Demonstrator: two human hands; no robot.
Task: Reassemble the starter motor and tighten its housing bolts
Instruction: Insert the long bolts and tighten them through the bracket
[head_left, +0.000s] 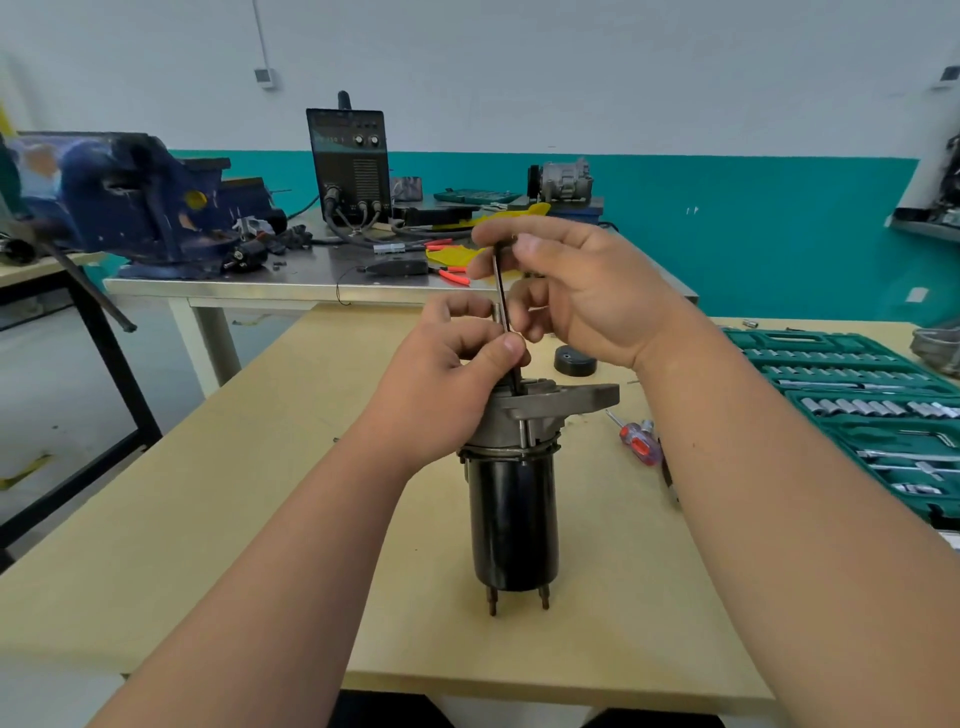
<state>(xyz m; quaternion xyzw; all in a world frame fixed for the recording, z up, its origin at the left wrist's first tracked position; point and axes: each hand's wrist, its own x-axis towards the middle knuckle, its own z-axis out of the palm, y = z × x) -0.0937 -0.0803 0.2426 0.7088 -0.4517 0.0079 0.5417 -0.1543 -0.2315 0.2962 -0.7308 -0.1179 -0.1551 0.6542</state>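
The starter motor (513, 519) stands upright on the wooden table (208, 519), its black cylindrical body below and grey cast housing (566, 402) on top. Two bolt ends stick out under its base. My left hand (447, 384) grips the top of the housing and steadies a thin dark hex key (500, 291) with the thumb. My right hand (566, 291) pinches the upper end of that key, which runs nearly vertically down into the housing top. The key's tip is hidden behind my left thumb.
A red-handled screwdriver (640, 441) lies right of the motor. An open green socket set (862, 410) fills the right side. A black round cap (574, 360) sits behind the motor. A blue vise (130, 202) and a welder (350, 161) stand on the far metal bench.
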